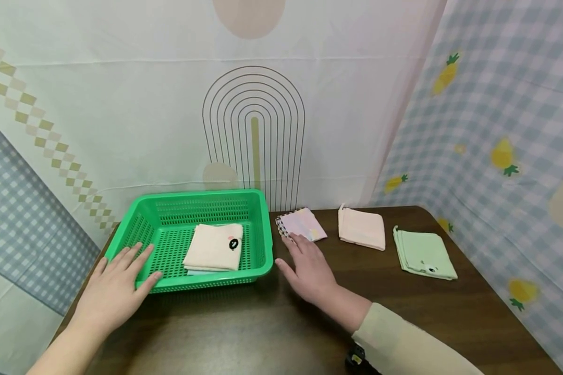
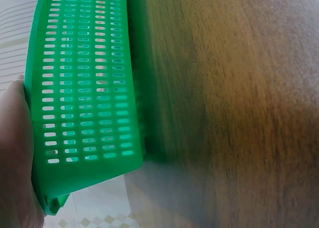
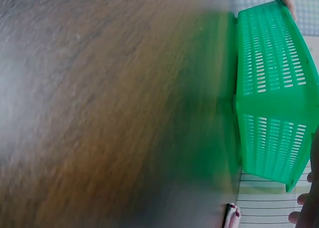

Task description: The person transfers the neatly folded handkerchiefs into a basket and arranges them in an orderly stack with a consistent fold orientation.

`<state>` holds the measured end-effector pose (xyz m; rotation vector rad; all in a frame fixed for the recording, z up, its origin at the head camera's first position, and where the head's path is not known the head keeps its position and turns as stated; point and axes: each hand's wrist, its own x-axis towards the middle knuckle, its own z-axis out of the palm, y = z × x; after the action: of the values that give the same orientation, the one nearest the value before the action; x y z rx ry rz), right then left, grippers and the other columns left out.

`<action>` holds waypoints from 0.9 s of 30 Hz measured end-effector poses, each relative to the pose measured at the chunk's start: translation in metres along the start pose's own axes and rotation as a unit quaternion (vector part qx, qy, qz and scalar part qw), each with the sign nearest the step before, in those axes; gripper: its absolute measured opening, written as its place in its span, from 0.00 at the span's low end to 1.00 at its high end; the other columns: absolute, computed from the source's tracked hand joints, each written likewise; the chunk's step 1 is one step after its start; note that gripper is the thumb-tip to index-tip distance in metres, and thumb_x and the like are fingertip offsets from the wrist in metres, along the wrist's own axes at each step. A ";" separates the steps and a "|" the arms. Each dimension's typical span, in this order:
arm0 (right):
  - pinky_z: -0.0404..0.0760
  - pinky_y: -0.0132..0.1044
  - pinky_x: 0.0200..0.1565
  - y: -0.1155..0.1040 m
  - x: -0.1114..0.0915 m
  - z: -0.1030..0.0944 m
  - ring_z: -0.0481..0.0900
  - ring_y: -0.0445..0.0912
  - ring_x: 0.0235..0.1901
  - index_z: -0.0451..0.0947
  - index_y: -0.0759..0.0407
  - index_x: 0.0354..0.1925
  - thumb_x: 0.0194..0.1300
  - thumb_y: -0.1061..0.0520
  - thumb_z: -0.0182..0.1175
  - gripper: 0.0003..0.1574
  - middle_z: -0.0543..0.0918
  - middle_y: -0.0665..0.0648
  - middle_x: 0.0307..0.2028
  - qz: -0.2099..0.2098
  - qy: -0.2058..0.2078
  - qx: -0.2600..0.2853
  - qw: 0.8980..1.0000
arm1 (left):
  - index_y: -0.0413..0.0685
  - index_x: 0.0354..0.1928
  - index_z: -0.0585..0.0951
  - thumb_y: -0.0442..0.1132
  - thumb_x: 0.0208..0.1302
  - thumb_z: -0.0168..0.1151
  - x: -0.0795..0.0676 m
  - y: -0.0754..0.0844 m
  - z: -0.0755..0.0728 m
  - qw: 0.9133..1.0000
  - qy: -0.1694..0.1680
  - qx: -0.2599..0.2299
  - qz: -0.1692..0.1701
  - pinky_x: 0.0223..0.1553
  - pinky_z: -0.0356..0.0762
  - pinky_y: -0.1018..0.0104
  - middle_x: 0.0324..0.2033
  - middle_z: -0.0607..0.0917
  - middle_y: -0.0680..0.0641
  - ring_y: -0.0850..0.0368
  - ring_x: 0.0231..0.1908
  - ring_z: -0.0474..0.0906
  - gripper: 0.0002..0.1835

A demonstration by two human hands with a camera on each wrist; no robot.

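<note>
My left hand [image 1: 114, 291] lies over the front left corner of a green perforated plastic basket [image 1: 265, 229], fingers fairly straight. In the left wrist view part of that hand shows beside the basket wall [image 2: 84, 183]. Inside the basket lies a folded cream cloth [image 1: 211, 247] with a small black face, above a light-blue edge [image 1: 202, 272]. My right hand [image 1: 309, 271] reaches over the table just right of the basket, fingers extended and holding nothing. Its fingertips come near a folded lilac cloth [image 1: 304, 224] with a checked border; whether they touch it I cannot tell.
To the right lie a folded pale pink cloth [image 1: 362, 229] and a folded light-green cloth [image 1: 427, 254] with a face on it. The dark wood table [image 1: 216, 328] ends against hanging white fabric [image 1: 145, 130] behind and blue checked fabric [image 1: 488, 104] at the right.
</note>
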<state>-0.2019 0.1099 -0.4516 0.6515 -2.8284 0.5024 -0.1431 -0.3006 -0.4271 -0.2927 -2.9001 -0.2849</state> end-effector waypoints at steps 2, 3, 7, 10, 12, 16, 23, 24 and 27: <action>0.60 0.54 0.70 0.002 0.000 0.000 0.61 0.57 0.71 0.62 0.56 0.74 0.76 0.35 0.43 0.39 0.64 0.61 0.71 0.000 0.001 -0.002 1.000 | 0.54 0.79 0.55 0.65 0.72 0.48 0.000 0.000 0.000 1.000 0.003 0.001 0.001 0.66 0.40 0.27 0.72 0.63 0.34 0.29 0.69 0.57 0.41; 0.60 0.54 0.70 0.003 0.001 0.000 0.61 0.57 0.71 0.62 0.55 0.74 0.76 0.35 0.44 0.39 0.64 0.61 0.71 0.000 0.001 -0.004 1.000 | 0.54 0.79 0.55 0.65 0.72 0.48 0.000 0.000 0.000 1.000 0.004 0.002 0.002 0.66 0.41 0.27 0.72 0.63 0.34 0.29 0.69 0.57 0.40; 0.59 0.54 0.71 0.006 0.002 -0.001 0.61 0.58 0.71 0.62 0.55 0.73 0.77 0.36 0.44 0.38 0.65 0.62 0.71 0.004 -0.007 -0.005 1.000 | 0.54 0.78 0.56 0.65 0.72 0.48 -0.001 0.000 0.001 1.000 0.007 0.003 0.002 0.66 0.41 0.26 0.72 0.63 0.34 0.29 0.69 0.58 0.40; 0.59 0.54 0.71 0.008 0.002 -0.001 0.60 0.58 0.71 0.62 0.54 0.74 0.77 0.36 0.44 0.38 0.64 0.61 0.71 0.005 -0.011 -0.005 1.000 | 0.54 0.78 0.56 0.65 0.72 0.48 -0.001 0.000 0.001 1.000 0.008 0.003 0.001 0.66 0.41 0.27 0.72 0.63 0.34 0.30 0.69 0.58 0.40; 0.58 0.54 0.71 0.009 0.002 -0.001 0.60 0.58 0.71 0.62 0.54 0.74 0.77 0.36 0.43 0.38 0.64 0.61 0.71 0.006 -0.016 -0.008 1.000 | 0.53 0.78 0.56 0.65 0.72 0.48 -0.001 0.000 0.000 1.000 0.010 0.003 0.000 0.66 0.41 0.27 0.72 0.63 0.35 0.30 0.69 0.58 0.40; 0.57 0.53 0.72 0.013 0.002 -0.001 0.59 0.57 0.72 0.62 0.54 0.74 0.77 0.35 0.43 0.39 0.63 0.60 0.72 0.016 -0.027 -0.019 0.999 | 0.53 0.78 0.57 0.65 0.72 0.48 -0.001 0.001 0.000 1.000 0.011 0.003 0.001 0.66 0.41 0.27 0.72 0.63 0.35 0.30 0.69 0.58 0.40; 0.57 0.54 0.71 0.017 0.001 -0.002 0.59 0.56 0.72 0.63 0.54 0.73 0.76 0.35 0.43 0.38 0.63 0.59 0.73 0.031 -0.041 -0.017 0.999 | 0.53 0.78 0.58 0.65 0.72 0.48 0.000 0.001 0.000 1.000 0.008 0.003 0.000 0.66 0.42 0.27 0.72 0.63 0.35 0.30 0.69 0.57 0.40; 0.58 0.54 0.71 0.018 0.001 -0.002 0.59 0.56 0.72 0.63 0.54 0.73 0.77 0.35 0.43 0.38 0.63 0.59 0.73 0.033 -0.043 -0.018 0.998 | 0.53 0.78 0.58 0.65 0.72 0.48 0.000 0.001 0.000 1.000 0.007 0.004 0.001 0.66 0.42 0.26 0.72 0.63 0.35 0.30 0.69 0.57 0.40; 0.60 0.54 0.70 0.020 0.001 -0.003 0.60 0.57 0.72 0.64 0.56 0.72 0.76 0.36 0.45 0.38 0.64 0.60 0.72 0.038 -0.045 -0.021 0.998 | 0.53 0.78 0.58 0.65 0.72 0.48 0.000 0.000 0.001 1.000 0.006 0.004 0.001 0.65 0.42 0.26 0.71 0.63 0.34 0.30 0.69 0.57 0.40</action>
<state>-0.2116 0.1275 -0.4547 0.5742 -2.9483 0.4344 -0.1431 -0.3001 -0.4278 -0.2914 -2.8881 -0.2742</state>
